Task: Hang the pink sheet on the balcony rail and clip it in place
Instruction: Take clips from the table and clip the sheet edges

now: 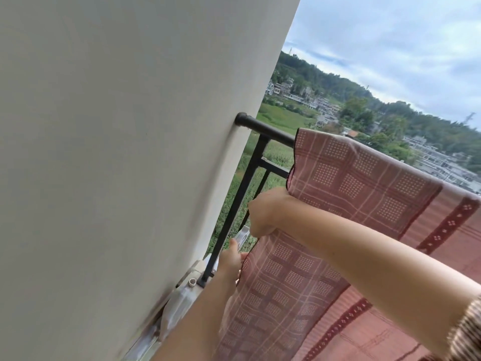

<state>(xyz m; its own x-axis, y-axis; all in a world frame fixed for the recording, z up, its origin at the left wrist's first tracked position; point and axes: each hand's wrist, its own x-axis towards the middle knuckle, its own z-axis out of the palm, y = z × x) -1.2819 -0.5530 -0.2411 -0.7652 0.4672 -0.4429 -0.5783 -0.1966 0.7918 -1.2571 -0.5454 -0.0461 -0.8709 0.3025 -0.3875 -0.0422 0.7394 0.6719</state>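
Observation:
The pink checked sheet (364, 183) hangs draped over the black balcony rail (270, 130), its near side falling toward me. My right hand (263, 214) grips the sheet's left edge about halfway down the railing. Lower down, my left hand (231, 259) holds a whitish clip (242, 237) beside the same edge and touches the fabric. The clip's jaws are partly hidden by my right hand.
A pale wall (130, 152) fills the left side, and the rail ends in it. Black vertical railing bars (234, 204) stand between the wall and the sheet. A translucent plastic bag (177, 306) lies at the foot of the wall. Fields and houses lie beyond.

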